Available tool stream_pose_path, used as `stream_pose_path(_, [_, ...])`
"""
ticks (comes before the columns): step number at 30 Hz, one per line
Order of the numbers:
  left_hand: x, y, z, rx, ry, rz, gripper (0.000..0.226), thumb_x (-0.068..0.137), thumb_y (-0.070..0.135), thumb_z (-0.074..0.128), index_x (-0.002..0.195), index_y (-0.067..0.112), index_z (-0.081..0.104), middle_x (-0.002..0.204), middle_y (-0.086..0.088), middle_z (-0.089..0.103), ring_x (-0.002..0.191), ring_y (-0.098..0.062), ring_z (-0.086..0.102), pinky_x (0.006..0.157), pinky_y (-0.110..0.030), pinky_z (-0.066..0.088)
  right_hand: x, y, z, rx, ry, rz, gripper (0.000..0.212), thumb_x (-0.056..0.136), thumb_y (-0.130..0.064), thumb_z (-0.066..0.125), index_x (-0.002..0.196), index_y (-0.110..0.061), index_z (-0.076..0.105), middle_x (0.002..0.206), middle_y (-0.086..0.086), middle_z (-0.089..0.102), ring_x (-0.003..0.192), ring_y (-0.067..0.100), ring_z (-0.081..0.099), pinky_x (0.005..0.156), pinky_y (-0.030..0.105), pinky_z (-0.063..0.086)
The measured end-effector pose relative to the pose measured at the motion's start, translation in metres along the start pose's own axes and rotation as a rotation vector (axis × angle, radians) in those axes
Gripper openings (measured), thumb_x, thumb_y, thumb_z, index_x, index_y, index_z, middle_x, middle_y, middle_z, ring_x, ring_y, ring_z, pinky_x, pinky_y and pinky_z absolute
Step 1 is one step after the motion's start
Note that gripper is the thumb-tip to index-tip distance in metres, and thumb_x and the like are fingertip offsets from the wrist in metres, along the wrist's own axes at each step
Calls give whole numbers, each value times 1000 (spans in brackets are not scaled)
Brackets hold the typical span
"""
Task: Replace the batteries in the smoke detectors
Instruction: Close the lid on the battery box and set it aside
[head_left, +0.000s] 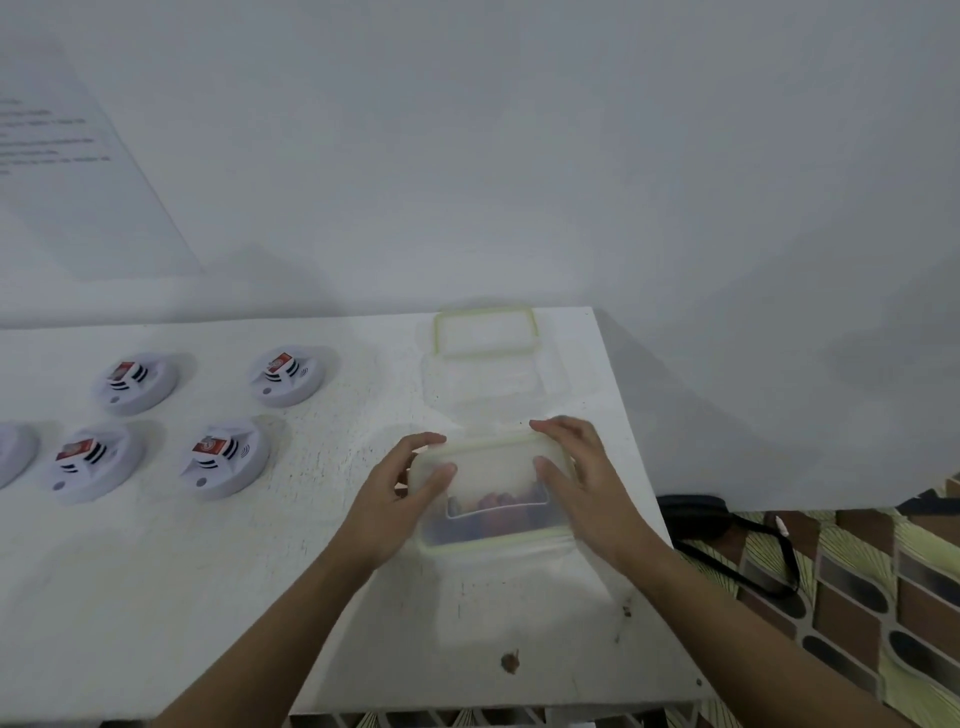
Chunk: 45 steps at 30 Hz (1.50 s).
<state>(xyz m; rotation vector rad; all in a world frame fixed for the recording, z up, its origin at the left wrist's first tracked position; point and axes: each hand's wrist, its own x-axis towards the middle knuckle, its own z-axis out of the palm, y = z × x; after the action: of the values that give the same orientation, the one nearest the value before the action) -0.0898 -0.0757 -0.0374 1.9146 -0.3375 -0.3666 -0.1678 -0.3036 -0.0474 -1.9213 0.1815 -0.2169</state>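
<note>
Four round white plastic smoke detectors (234, 475) are laid out in two rows on the white table (208, 571), well left of the translucent rectangular plastic container (488, 525). A fifth detector (13, 452) further left is cut off by the frame edge. A red-labelled block battery (208, 447) is seated on top of each of the four. The container is set near the table's right edge and is capped by a translucent pale-green-rimmed lid (493, 467). The lid is gripped from both ends: left hand (400, 493) at the container's left end, right hand (587, 478) at its right end. On each hand the thumb is laid on the lid top and the fingers are curled over the far edge. Dark and reddish contents are seen through the container's front wall, but their type cannot be told. A second clear plastic tub (483, 384) is placed just behind the container. Behind that, another green-rimmed lid (485, 332) is seen at the table's far edge. Right of the container, off the table, a black strap (737, 566) is lying on the patterned floor (857, 597). Far up-left of the container, a printed paper sheet (78, 182) is fixed to the wall, text blurred.
</note>
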Motion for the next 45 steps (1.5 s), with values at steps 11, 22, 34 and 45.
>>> stream_pose_path(11, [17, 16, 0, 134, -58, -20, 12, 96, 40, 64, 94, 30, 70, 90, 18, 71, 77, 0, 68, 64, -15, 53, 4, -19, -10, -483, -360, -194, 109, 57, -73, 82, 146, -50, 25, 149, -26, 18, 139, -2, 17, 113, 25, 25])
stream_pose_path(22, [26, 3, 4, 189, 17, -26, 22, 91, 51, 66, 91, 30, 72, 97, 11, 71, 90, -8, 66, 83, -34, 55, 4, -14, -7, -544, -307, -267, 104, 57, -64, 86, 143, -37, 34, 143, -22, 25, 134, 0, 21, 109, 18, 23])
stream_pose_path(34, [-31, 4, -20, 725, -119, 364, 78, 72, 87, 56, 139, 48, 46, 153, 18, 30, 140, -2, 23, 114, -41, 19, 2, -15, -12, -602, -346, -261, 105, 59, -72, 78, 148, -40, 32, 154, -20, 23, 143, 1, 18, 117, 26, 26])
stream_pose_path(45, [-19, 11, -8, 669, -94, 366, 77, 52, 57, 89, 118, 41, 54, 129, 20, 28, 119, -7, 30, 100, -30, 22, -3, -9, -4, -524, -224, -308, 97, 52, -60, 78, 139, -33, 44, 143, -17, 32, 135, 5, 29, 110, 29, 39])
